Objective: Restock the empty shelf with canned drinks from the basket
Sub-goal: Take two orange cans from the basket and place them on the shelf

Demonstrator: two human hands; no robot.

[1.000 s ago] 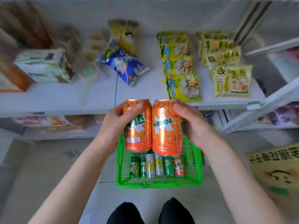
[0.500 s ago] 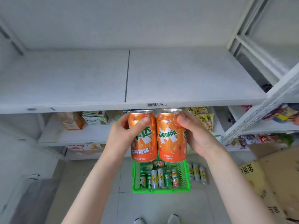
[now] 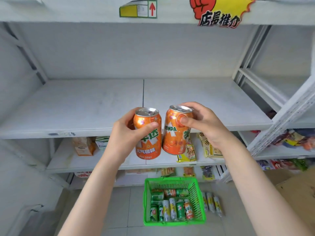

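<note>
The floor (image 3: 119, 210) carries a green basket (image 3: 173, 223) with three cans (image 3: 211, 204) just beside it; the lower shelf (image 3: 76, 163) holds snack packs (image 3: 211, 147).

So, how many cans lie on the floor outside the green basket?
3. They lie side by side just right of the basket: the nearest can beside its wall, the middle can, and the far can. The basket may hide others.

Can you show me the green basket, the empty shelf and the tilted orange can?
green basket (image 3: 198, 200): head view, its right wall.
empty shelf (image 3: 85, 106): head view, bare left panel.
tilted orange can (image 3: 172, 138): head view, its printed side.
</note>
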